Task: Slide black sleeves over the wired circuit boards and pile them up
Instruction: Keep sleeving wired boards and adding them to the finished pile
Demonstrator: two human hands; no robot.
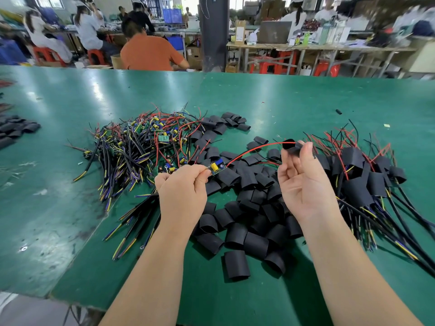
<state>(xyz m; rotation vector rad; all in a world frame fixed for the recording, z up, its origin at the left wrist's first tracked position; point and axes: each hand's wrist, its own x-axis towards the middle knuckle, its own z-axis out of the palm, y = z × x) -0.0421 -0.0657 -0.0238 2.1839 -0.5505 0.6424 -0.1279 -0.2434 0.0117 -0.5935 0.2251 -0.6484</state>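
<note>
My left hand (182,189) pinches a small wired circuit board (217,167) with a yellow and a blue part, held above the table. Its red wire (254,149) arcs right into a black sleeve (292,147), which my right hand (303,182) holds between thumb and fingertips. The board itself is outside the sleeve. A heap of bare wired boards (146,142) lies at left. Loose black sleeves (244,215) are strewn between my arms. Boards with sleeves on them (360,177) are piled at right.
The green table (270,100) stretches far ahead. More black sleeves (14,130) lie at the far left edge, and one small black piece (338,111) sits far right. People work at benches behind the table. The near table edge (70,300) is at bottom left.
</note>
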